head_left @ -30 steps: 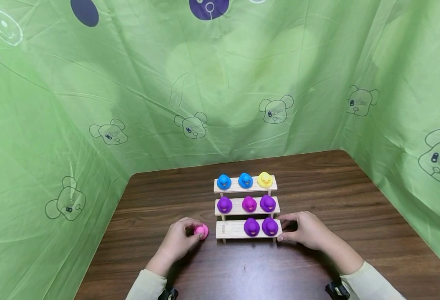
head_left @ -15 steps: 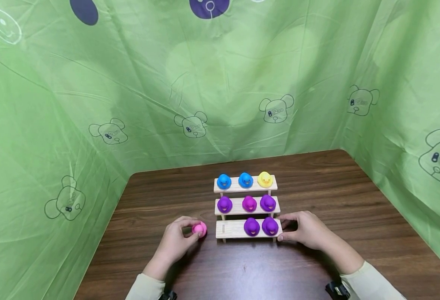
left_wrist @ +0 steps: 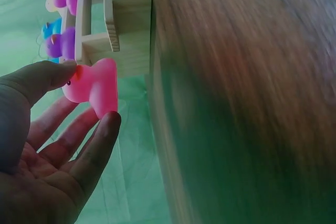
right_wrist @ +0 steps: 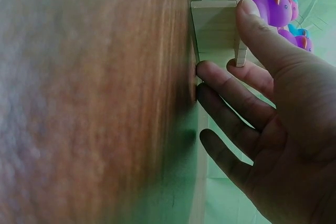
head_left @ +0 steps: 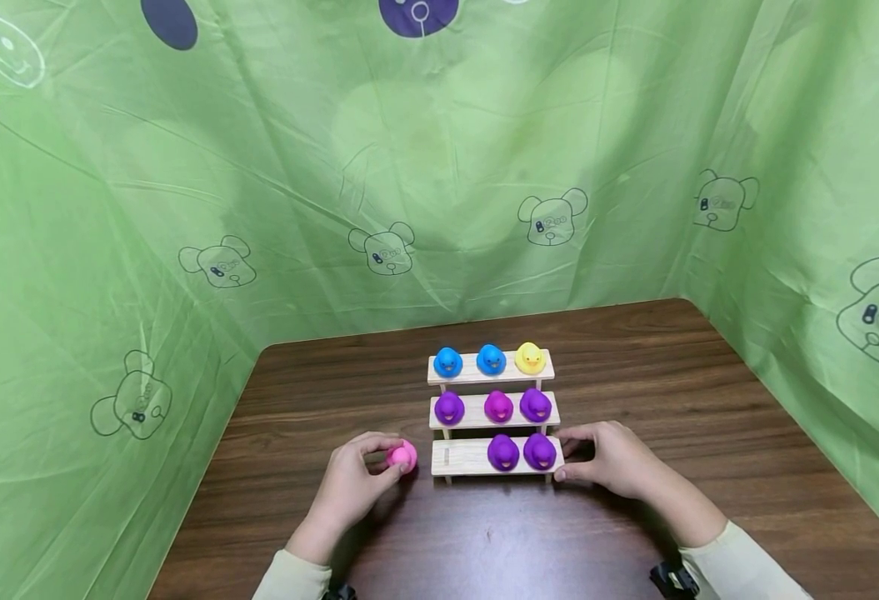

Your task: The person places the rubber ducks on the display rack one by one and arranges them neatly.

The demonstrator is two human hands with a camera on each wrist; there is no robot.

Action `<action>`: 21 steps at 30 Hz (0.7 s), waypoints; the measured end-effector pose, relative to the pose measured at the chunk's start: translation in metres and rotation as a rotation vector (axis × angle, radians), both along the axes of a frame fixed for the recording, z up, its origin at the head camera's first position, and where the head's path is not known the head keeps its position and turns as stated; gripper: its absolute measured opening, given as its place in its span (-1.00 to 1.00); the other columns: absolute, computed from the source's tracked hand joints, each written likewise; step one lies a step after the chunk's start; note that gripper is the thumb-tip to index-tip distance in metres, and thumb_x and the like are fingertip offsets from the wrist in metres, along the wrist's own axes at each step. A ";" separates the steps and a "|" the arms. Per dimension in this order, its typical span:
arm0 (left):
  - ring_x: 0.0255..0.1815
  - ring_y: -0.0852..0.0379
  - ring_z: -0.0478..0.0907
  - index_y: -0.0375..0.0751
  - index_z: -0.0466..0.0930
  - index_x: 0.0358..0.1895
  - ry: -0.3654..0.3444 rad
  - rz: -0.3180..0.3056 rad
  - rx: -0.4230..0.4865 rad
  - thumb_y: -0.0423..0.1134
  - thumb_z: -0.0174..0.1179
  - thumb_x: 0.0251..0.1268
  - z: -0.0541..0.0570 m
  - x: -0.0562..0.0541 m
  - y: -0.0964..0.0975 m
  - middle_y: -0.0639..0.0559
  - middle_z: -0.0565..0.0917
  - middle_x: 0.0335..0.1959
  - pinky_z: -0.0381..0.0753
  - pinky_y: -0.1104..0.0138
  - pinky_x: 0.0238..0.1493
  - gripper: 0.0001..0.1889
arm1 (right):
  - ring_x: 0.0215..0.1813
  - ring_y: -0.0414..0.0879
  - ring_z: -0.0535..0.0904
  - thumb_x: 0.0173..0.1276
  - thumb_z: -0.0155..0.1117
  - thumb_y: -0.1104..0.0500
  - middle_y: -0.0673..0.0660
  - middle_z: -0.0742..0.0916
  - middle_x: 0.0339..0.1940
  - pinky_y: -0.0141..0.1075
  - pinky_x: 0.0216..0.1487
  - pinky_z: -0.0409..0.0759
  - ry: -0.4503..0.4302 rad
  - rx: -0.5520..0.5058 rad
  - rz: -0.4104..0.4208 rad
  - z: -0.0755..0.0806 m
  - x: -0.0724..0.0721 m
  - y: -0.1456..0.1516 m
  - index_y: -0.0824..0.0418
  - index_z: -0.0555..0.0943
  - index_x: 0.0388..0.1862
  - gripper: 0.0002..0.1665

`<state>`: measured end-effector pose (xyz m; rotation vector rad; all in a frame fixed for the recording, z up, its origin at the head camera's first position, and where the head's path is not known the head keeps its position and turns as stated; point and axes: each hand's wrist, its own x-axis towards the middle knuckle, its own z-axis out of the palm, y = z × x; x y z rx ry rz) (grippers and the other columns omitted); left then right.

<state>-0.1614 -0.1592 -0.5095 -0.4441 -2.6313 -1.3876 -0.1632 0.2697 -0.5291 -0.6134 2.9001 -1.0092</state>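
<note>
My left hand [head_left: 349, 483] pinches a pink rubber duck [head_left: 402, 457] between thumb and fingers, just left of a three-tier wooden display rack [head_left: 461, 457]. In the left wrist view the thumb lies at the head of the pink duck [left_wrist: 93, 85] and a fingertip at its base. Over at the rack's right end, my right hand [head_left: 619, 461] holds the bottom shelf, thumb at the front edge and fingers behind. Two purple ducks [head_left: 503, 452] sit on the bottom shelf, right of a bare stretch of wood.
On the middle shelf, a magenta duck [head_left: 498, 407] sits between two purple ones. The top shelf bears two blue ducks [head_left: 448, 362] and a yellow duck [head_left: 530, 358]. A brown wooden table [head_left: 484, 542] lies underneath, with green printed cloth [head_left: 469, 167] around its back and sides.
The pink duck shifts slightly left and then back right in the left hand, ending a little farther from the front edge. The right hand and rack stay put.
</note>
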 end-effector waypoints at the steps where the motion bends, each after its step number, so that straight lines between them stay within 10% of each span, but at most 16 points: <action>1: 0.06 0.05 0.73 -0.22 0.81 -0.07 -0.002 -0.005 0.010 -0.47 0.59 0.07 0.001 0.001 0.001 0.09 0.79 -0.02 0.80 0.15 -0.08 -0.67 | -0.08 -0.25 0.73 0.09 0.68 -0.23 -0.37 0.77 -0.31 -0.07 0.06 0.68 0.002 0.002 -0.001 0.000 0.000 0.000 0.00 0.77 0.13 -0.34; 21: -0.02 0.09 0.75 -0.21 0.81 -0.04 0.017 -0.053 0.083 -0.50 0.58 0.05 0.004 0.008 0.023 0.07 0.77 0.01 0.80 0.21 -0.08 -0.64 | -0.08 -0.24 0.74 0.09 0.70 -0.19 -0.37 0.77 -0.32 -0.07 0.05 0.69 0.002 -0.007 0.002 0.000 0.001 0.000 0.02 0.77 0.13 -0.35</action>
